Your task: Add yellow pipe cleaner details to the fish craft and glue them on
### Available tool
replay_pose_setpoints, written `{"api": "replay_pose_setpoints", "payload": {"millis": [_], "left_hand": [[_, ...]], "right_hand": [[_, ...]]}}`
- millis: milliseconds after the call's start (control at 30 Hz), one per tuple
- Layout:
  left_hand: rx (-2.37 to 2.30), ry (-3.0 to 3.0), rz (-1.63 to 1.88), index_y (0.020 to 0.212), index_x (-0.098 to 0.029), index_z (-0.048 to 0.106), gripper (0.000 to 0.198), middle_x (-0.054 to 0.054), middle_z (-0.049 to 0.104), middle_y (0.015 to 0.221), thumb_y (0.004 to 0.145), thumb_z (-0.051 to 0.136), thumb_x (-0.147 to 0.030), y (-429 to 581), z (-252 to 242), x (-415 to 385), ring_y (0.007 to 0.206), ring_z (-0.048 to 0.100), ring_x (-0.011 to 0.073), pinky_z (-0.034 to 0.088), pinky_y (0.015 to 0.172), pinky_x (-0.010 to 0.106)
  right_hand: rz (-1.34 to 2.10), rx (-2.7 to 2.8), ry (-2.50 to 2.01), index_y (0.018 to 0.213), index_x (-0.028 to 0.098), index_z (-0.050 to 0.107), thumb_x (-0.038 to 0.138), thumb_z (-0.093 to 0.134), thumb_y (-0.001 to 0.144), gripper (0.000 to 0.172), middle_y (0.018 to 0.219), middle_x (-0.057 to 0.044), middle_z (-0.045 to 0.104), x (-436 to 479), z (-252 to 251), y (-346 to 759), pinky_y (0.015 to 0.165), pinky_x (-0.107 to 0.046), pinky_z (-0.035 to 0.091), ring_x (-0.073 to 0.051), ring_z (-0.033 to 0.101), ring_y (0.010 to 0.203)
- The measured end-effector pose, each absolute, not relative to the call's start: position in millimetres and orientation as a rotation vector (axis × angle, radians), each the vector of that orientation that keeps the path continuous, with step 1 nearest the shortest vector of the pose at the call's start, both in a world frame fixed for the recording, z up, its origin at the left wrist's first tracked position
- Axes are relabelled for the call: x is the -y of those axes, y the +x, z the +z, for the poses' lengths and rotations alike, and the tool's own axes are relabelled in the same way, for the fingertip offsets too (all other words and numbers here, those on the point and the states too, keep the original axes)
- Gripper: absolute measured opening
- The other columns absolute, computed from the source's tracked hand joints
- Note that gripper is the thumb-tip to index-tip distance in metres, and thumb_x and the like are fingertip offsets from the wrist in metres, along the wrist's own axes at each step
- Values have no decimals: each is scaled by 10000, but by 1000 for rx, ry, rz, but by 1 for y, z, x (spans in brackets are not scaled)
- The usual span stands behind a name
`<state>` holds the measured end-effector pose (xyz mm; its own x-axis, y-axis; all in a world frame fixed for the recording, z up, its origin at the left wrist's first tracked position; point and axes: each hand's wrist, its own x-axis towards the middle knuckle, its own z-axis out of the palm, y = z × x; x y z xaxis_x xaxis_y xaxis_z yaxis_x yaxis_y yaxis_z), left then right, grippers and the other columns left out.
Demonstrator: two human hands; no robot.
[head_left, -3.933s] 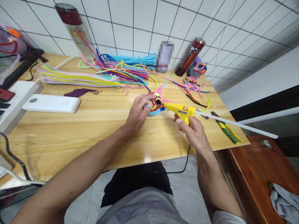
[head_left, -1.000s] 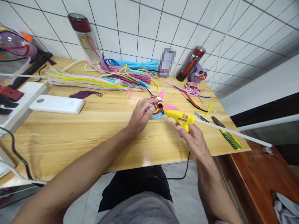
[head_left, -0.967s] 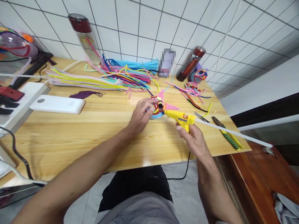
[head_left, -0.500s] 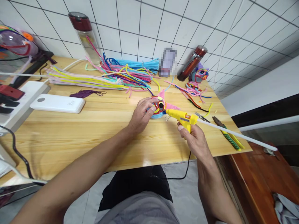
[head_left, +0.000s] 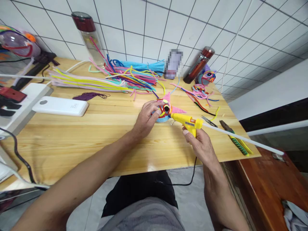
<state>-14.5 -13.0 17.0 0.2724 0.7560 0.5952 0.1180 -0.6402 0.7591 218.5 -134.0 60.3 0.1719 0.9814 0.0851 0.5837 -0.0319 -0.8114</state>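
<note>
My left hand (head_left: 148,116) is closed on a pipe-cleaner figure (head_left: 163,119) on the table, with a light blue base, a round black-centred eye and pink pointed parts. The fingers cover its left side. In my right hand (head_left: 199,141) is a yellow hot glue gun (head_left: 186,120), gripped by its handle. The gun's nozzle meets the right edge of the figure near the eye; whether it touches cannot be made out. A long white glue stick (head_left: 243,138) sticks out of the gun's back, and a black cord hangs below.
Bundled pipe cleaners (head_left: 91,82) lie along the back beside a purple tassel (head_left: 88,96) and a white power bank (head_left: 61,106). Pliers (head_left: 234,138) and small snips (head_left: 209,121) lie right. A glass bottle (head_left: 88,41), a red flask (head_left: 199,65) and another figure (head_left: 206,77) stand by the wall.
The view has shifted very slightly. Both hands, the figure and the glue gun hold nearly the same positions.
</note>
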Motion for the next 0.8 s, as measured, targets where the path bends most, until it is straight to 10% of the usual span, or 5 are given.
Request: {"api": "replay_pose_setpoints", "payload": {"millis": [800], "left_hand": [[-835,1977,1353,955,-250,641,260,77,769,1423,1113,494,-394,-15,17,13,1457,604,264,444,1280,533]], "right_hand": [[698,1464,-1682,987,218,729,565,679,941,354,828,-32,695,133,57,220,775,-397,502,-250,648,798]]}}
